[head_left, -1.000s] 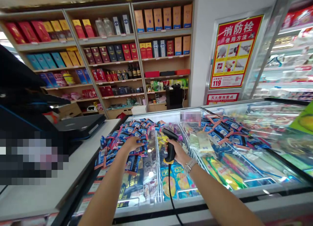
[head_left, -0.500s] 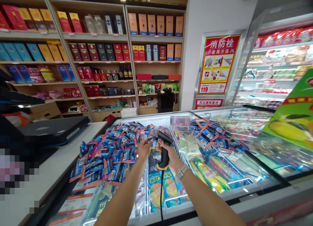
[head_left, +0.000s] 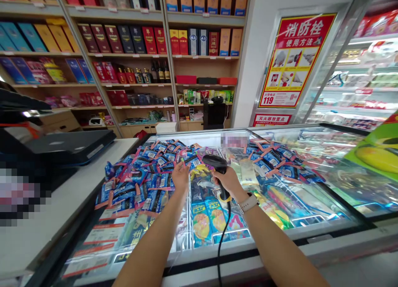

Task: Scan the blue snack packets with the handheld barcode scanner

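My right hand (head_left: pixel 228 181), with a watch on its wrist, is wrapped around the handle of a black barcode scanner (head_left: pixel 219 166). The scanner's head points left, and its cord hangs down over the freezer's front edge. My left hand (head_left: pixel 180 176) is closed, its fingertips pinching the lower edge of a small blue snack packet (head_left: pixel 192 160) with pink edges. Left of that hand, a spread pile of similar blue packets (head_left: pixel 149 171) lies on the freezer's glass lid. A second heap of blue packets (head_left: pixel 276 158) lies on the glass to the right.
Under the glass, the chest freezer (head_left: pixel 183 264) holds wire baskets and bagged frozen goods (head_left: pixel 207 220). A pale counter (head_left: pixel 65 200) with a black flat device (head_left: pixel 71 146) runs along the left. Shelves of boxed bottles (head_left: pixel 130 38) stand behind, and a red poster (head_left: pixel 295 63) hangs on the wall.
The scanner and my right hand have moved right, away from the packet. My left hand has shifted slightly up and left with the packet. The view has tilted down.
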`<state>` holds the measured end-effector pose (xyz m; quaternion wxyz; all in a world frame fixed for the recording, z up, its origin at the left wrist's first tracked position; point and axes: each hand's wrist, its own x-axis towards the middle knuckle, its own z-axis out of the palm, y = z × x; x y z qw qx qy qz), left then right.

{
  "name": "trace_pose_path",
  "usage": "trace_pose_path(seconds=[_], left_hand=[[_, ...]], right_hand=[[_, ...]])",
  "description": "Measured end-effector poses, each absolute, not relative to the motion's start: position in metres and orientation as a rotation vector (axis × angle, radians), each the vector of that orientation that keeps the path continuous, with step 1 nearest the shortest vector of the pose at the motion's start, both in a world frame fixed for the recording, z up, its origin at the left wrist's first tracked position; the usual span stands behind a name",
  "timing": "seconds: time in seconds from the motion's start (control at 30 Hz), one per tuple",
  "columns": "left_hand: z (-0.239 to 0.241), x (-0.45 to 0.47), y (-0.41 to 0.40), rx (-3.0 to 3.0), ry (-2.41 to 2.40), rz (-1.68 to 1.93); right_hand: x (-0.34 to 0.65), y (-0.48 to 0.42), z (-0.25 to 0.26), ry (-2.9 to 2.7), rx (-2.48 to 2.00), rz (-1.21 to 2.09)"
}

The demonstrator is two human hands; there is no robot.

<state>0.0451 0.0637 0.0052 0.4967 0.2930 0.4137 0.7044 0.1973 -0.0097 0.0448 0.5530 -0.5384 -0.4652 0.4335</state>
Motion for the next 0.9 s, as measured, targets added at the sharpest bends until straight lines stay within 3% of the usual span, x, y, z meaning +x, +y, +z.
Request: trace_pose_path(seconds=[0.2,0.53,0.77,0.9], left_hand=[[0.002,0.046,0.065,0.719,1.051,1.697],[0.006,0.046,0.062,0.771,1.086,1.678],[-0.001,0.048,0.073,0.974,1.055,1.609],[0.013,0.096,0.088,1.247,0.937,1.535]], right_hand=[[0.200,-0.024,0.058,-1.565,-1.579,0.645],[0.202,-0.019,0.053,-1.510,-1.566,0.706],[0.217,-0.014,0.048,-0.752,-0.907,1.250],[0.266,-0.015,0.044,-0.366,-0.559,1.295]])
